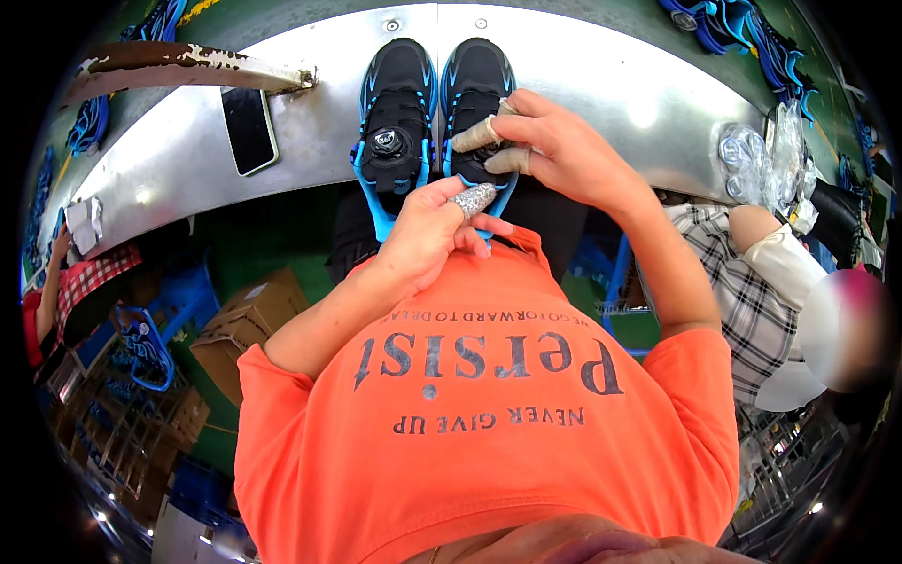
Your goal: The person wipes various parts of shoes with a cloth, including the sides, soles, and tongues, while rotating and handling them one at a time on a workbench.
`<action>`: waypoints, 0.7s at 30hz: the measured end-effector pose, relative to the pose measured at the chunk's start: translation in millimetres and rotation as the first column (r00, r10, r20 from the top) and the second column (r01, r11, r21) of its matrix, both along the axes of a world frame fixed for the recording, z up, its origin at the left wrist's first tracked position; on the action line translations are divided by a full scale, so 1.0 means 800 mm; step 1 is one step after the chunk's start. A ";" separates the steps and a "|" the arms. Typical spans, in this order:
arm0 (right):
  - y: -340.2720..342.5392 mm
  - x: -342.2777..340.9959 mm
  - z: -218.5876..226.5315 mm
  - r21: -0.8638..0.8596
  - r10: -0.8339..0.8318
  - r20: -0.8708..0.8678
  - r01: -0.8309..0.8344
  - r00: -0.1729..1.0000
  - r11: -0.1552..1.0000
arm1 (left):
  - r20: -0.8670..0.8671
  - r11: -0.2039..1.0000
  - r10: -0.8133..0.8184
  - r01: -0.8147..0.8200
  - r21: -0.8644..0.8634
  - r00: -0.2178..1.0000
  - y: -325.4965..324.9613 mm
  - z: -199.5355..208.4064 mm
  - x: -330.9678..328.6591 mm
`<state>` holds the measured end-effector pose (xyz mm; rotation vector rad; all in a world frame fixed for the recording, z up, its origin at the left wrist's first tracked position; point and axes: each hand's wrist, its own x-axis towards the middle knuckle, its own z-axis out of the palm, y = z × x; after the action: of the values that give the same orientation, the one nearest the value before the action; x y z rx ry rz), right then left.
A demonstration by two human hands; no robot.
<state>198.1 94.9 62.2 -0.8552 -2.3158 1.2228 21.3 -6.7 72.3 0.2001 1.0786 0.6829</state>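
Observation:
Two black sneakers with bright blue edging stand side by side on the metal table, toes pointing away from me. The left sneaker (pixel 398 103) shows a round dial on its tongue. My right hand (pixel 564 146) reaches over the right sneaker (pixel 474 85); its fingers, in beige finger covers, press around the tongue and hide the spot where a dial would sit. At that sneaker's heel my left hand (pixel 434 226) is closed, thumb and index finger at the blue collar. Silver tape wraps one of its fingers.
A phone (pixel 249 132) lies on the metal table (pixel 601 85) at left, beneath a rusty metal bar (pixel 188 68). Clear plastic pieces (pixel 766 155) lie at the right end. A person in plaid (pixel 719 291) sits at right. A cardboard box (pixel 246 324) stands lower left.

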 end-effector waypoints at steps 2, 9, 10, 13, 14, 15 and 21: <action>-0.012 -0.005 0.006 0.036 -0.098 0.078 0.095 0.992 0.995 | 0.005 1.000 -0.002 0.002 0.002 1.000 0.000 0.000 0.001; -0.005 0.009 -0.009 -0.009 0.033 -0.149 -0.034 0.988 0.999 | 0.012 1.000 -0.028 0.028 0.000 1.000 -0.005 0.002 0.007; -0.009 0.008 -0.008 0.013 -0.022 -0.088 0.024 0.996 1.000 | 0.009 0.999 -0.038 0.038 -0.007 0.999 -0.006 0.003 0.009; -0.033 0.002 -0.003 0.036 -0.203 0.091 0.201 0.975 0.979 | 0.012 1.000 0.020 -0.020 0.007 1.000 -0.011 -0.002 0.015; -0.036 0.003 -0.002 0.024 -0.216 0.086 0.215 0.973 0.976 | 0.013 1.000 0.017 -0.017 0.014 1.000 -0.011 -0.002 0.016; -0.037 0.004 -0.001 0.012 -0.229 0.081 0.229 0.970 0.973 | 0.015 1.000 0.014 -0.015 0.021 1.000 -0.009 -0.002 0.017; -0.024 0.007 -0.002 0.031 -0.096 -0.063 0.098 0.993 0.995 | 0.048 0.999 0.040 -0.042 0.029 0.998 -0.009 0.000 0.021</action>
<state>204.0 75.6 60.7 -0.8943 -2.2129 1.1499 37.9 -13.6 72.1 0.1872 1.0299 0.7376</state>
